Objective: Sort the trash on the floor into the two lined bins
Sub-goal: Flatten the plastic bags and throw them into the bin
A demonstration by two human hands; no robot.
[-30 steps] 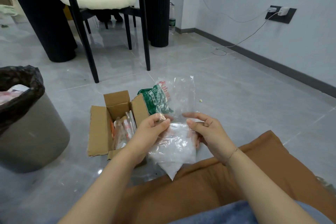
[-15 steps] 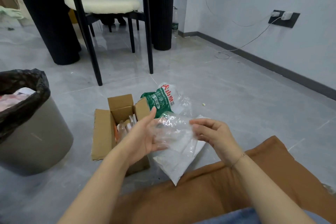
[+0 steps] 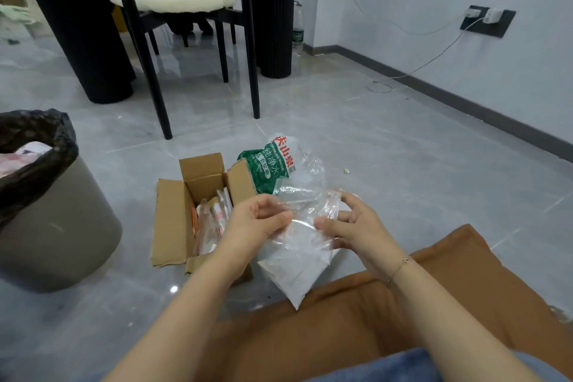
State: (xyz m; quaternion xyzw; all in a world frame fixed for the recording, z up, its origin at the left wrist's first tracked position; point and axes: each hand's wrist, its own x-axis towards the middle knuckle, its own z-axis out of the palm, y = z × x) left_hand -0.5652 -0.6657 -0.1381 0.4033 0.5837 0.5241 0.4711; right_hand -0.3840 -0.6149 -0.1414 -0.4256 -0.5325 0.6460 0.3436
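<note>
Both hands up front: left hand (image 3: 259, 220) and right hand (image 3: 356, 226) each pinch the clear bag (image 3: 297, 254), held above the floor (image 3: 403, 164) just right of the open box (image 3: 186, 211). Green wrapper (image 3: 273, 167) lies right behind. Lined bin (image 3: 46, 211) stands far left, bare tile between. Chair legs (image 3: 251, 71) behind; open grey floor runs right to the wall (image 3: 465, 40).
</note>
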